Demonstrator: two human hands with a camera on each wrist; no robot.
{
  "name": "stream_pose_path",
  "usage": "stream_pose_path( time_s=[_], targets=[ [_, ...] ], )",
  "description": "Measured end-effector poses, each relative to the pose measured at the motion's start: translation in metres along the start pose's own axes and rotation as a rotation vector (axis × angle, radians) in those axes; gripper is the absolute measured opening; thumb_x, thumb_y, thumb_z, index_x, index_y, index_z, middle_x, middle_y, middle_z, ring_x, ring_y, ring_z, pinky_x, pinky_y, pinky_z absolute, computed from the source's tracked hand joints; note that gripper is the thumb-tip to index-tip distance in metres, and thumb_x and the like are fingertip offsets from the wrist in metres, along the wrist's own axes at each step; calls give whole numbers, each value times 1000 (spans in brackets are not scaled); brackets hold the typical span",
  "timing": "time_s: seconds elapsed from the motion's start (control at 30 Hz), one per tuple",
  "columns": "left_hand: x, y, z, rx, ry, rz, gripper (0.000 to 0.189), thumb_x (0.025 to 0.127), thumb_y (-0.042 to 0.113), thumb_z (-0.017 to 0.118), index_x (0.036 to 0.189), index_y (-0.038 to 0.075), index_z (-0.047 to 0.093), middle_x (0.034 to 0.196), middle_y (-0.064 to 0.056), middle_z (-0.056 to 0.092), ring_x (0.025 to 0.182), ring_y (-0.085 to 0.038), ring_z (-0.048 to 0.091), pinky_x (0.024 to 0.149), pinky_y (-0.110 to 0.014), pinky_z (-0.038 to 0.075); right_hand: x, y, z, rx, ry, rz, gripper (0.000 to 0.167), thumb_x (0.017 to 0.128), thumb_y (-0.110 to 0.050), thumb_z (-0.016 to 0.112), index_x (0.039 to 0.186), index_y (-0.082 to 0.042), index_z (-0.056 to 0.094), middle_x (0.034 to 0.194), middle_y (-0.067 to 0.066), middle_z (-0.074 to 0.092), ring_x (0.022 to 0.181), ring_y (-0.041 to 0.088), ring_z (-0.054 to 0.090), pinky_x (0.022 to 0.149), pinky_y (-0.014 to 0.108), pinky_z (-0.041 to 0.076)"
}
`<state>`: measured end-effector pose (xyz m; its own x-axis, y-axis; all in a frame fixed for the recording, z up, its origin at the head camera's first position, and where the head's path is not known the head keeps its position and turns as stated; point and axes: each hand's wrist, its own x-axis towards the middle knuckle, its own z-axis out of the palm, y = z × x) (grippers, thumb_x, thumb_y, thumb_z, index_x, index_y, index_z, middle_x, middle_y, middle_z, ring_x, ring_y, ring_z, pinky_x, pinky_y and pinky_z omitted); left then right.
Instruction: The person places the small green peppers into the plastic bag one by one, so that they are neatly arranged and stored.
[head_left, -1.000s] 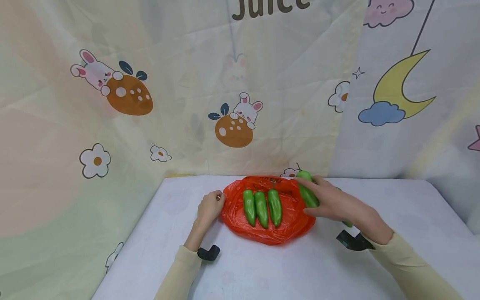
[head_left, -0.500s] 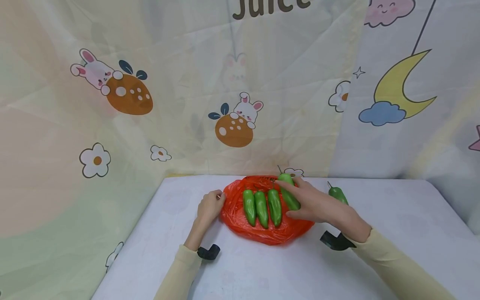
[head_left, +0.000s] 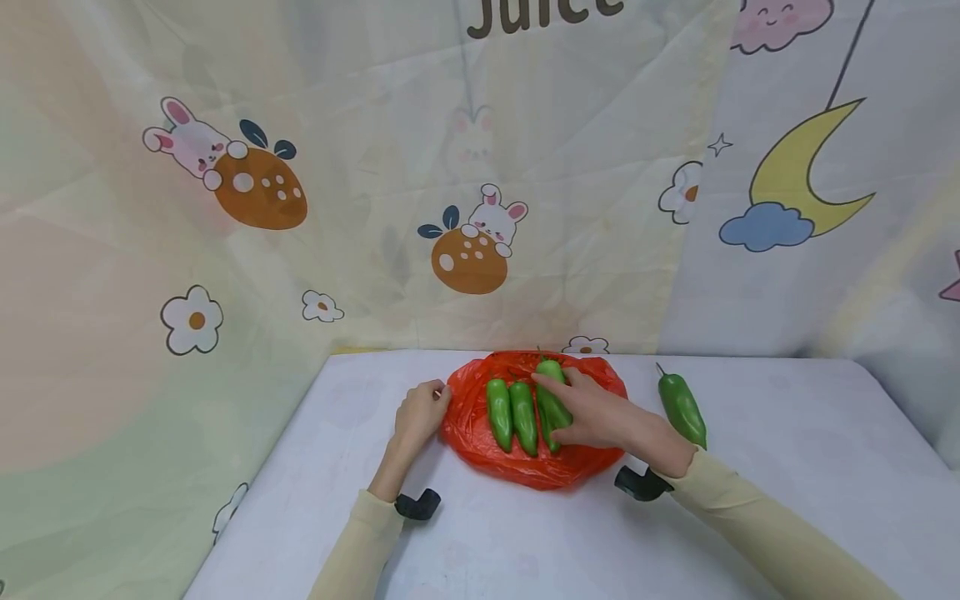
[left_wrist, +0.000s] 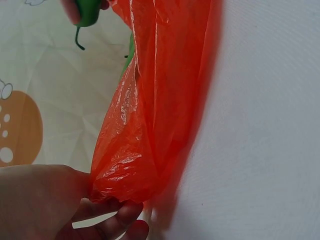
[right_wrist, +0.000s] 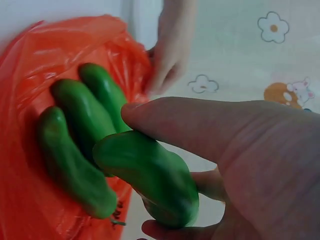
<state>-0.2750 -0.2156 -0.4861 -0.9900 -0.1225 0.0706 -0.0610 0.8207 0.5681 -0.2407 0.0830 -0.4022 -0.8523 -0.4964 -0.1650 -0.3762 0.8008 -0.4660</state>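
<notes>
My right hand holds a green chili pepper between thumb and fingers above a red plastic bag. In the right wrist view the held pepper hangs over three other green peppers, which lie side by side on the bag. Two of those, the left pepper and the middle pepper, show fully in the head view; the third is mostly covered by the held one. At the bag's left edge my left hand pinches the plastic, its thumb and fingertips on the gathered rim.
Another green pepper lies on the white table to the right of the bag, partly behind my right forearm. A printed curtain hangs along the table's back edge.
My right hand has carried its pepper leftward, from the bag's right edge to over the row of peppers. The pepper on the table at right is now uncovered. My left hand stays put.
</notes>
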Motion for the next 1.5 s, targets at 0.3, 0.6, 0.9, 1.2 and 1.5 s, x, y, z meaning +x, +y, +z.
stream_pose_path(
  time_s=[0.3,0.6,0.9,1.2,1.5],
  targets=[
    [0,0,-1,-14,-5,0,29,100,27,53,101,7,73,73,-4,64,56,-15,54,48,-25,43,7,12,6,6,-18,71,87,84,-30,80,157,-22,33,154,28,30,132,41,44,88,56,55],
    [-1,1,-2,-16,-6,2,28,100,27,53,99,7,73,73,-3,63,55,-15,54,48,-26,42,10,28,12,-5,-12,65,87,81,-26,82,155,-17,36,150,31,34,126,41,48,87,58,55],
    [0,-3,-2,-4,-3,-14,29,100,27,53,100,8,74,74,-4,65,58,-16,55,50,-27,43,14,39,16,-18,-34,86,85,83,-26,80,155,-15,36,149,34,34,125,43,49,90,61,52],
    [-1,-5,-2,8,-3,-4,28,99,27,53,99,9,74,75,-3,66,59,-16,55,51,-27,43,19,40,20,-12,-37,105,89,82,-28,81,156,-16,34,148,33,34,122,41,50,91,61,52],
    [-1,-3,-2,-2,-12,10,28,99,26,53,100,8,74,73,-3,64,56,-15,54,49,-27,43,23,40,29,0,-20,98,92,82,-30,81,157,-16,31,148,32,36,126,42,47,90,61,53]
  ],
)
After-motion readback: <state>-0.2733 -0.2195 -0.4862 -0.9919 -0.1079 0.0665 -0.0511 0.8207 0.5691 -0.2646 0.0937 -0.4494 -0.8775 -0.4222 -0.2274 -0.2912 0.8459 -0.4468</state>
